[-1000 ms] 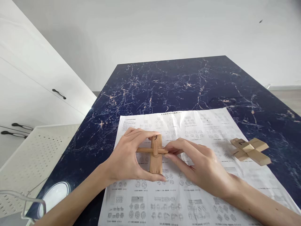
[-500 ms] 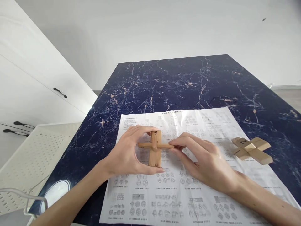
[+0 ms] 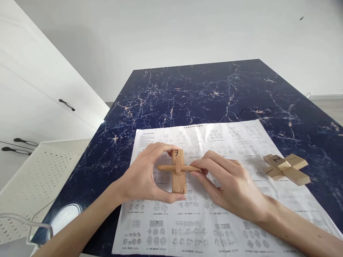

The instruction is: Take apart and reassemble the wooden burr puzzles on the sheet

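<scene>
A small wooden cross puzzle (image 3: 178, 170) stands on a printed instruction sheet (image 3: 214, 210). Its upright bar carries a handwritten mark near the top, and a thinner bar runs across it. My left hand (image 3: 143, 176) clasps the upright bar, forefinger over its top end and thumb under its bottom end. My right hand (image 3: 227, 184) pinches the right end of the thin crossbar with thumb and forefinger. A second wooden cross puzzle (image 3: 286, 168), marked with a number, lies untouched at the sheet's right edge.
The sheet lies on a dark blue marbled table (image 3: 203, 92). A white perforated tray (image 3: 34, 178) stands left of the table, with a round white object (image 3: 63, 218) at the table's near left corner. White cabinets (image 3: 40, 103) with black handles line the left wall.
The thin crossbar has slid a little to the right through the upright bar, with my right hand following. My left hand keeps its hold.
</scene>
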Demonstrator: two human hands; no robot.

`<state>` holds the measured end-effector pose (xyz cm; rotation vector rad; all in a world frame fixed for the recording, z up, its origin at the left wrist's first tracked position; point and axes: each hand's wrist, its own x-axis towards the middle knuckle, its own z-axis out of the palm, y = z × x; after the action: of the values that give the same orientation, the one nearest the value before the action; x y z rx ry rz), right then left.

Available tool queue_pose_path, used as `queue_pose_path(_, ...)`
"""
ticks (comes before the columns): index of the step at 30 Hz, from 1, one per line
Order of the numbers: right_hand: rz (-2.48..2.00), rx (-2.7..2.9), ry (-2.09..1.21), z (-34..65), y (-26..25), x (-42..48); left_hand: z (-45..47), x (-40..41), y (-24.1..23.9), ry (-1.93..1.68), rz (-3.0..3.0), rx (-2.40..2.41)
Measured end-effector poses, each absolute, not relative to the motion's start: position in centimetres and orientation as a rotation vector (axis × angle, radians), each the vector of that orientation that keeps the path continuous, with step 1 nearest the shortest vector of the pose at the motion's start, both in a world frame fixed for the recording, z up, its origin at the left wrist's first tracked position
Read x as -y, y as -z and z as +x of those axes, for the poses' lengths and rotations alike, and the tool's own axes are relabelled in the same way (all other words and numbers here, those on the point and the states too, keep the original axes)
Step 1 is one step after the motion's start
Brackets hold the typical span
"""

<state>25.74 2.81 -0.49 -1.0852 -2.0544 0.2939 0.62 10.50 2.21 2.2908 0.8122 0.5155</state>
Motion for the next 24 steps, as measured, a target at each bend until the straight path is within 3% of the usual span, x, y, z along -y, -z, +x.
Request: queue_pose_path(24, -1.014, 2.167, -0.354, 26.22, 0.03, -2.74, 0.57, -11.11, -1.63, -0.692, 2.471, -0.689)
